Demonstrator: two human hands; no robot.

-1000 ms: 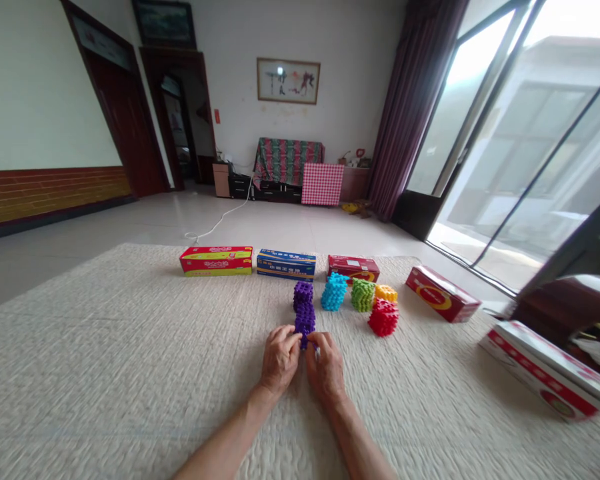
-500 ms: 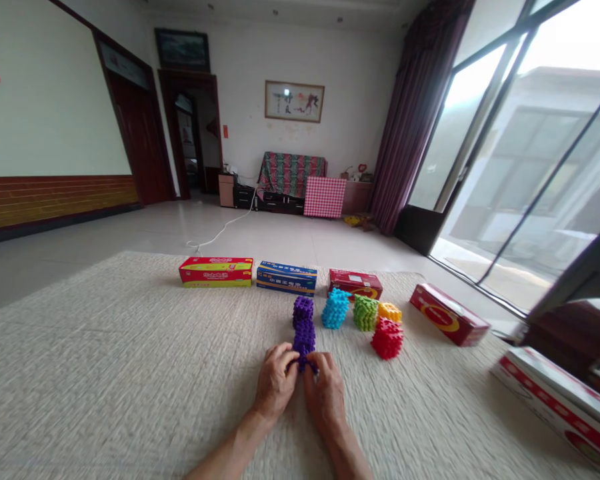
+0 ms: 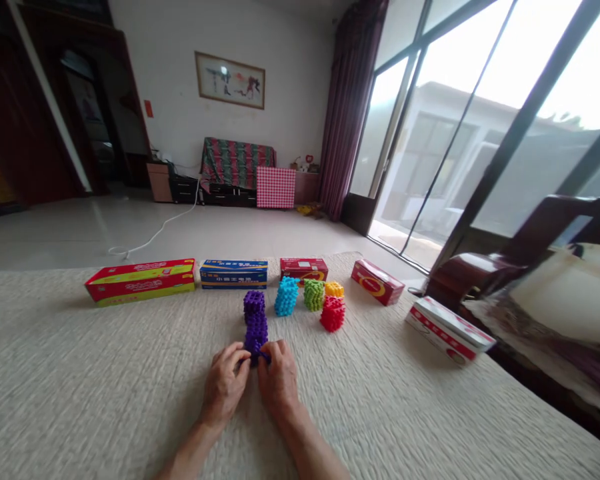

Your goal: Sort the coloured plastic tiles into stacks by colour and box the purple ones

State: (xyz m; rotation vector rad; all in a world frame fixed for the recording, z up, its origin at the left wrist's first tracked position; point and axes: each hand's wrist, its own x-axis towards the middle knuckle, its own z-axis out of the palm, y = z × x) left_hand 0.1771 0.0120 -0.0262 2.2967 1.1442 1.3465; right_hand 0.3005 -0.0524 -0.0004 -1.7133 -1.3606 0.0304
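Two knobbly purple block cubes [image 3: 255,306] stand one behind the other on the woven mat. At their near side, my left hand [image 3: 225,380] and my right hand [image 3: 279,377] meet with fingers pinched. A small purple interlocking piece [image 3: 264,355] shows at my right fingertips, and my left fingertips close on the purple piece's other side, partly hidden by the fingers. To the right stand similar block cubes: a light blue one [image 3: 286,297], a green one [image 3: 314,295], a yellow one [image 3: 335,289] and a red one [image 3: 333,314].
Behind the cubes are a red and yellow-green box [image 3: 143,283], a blue box [image 3: 235,275] and a dark red box [image 3: 304,269]. Farther right lie another dark red box [image 3: 378,283] and a white and red box [image 3: 449,331]. Dark wooden furniture [image 3: 465,273] borders the mat's right side.
The camera view has turned right, so everything appears farther left and more of the furniture shows. Both hands stay at the near purple block, with the fingers shifted slightly.
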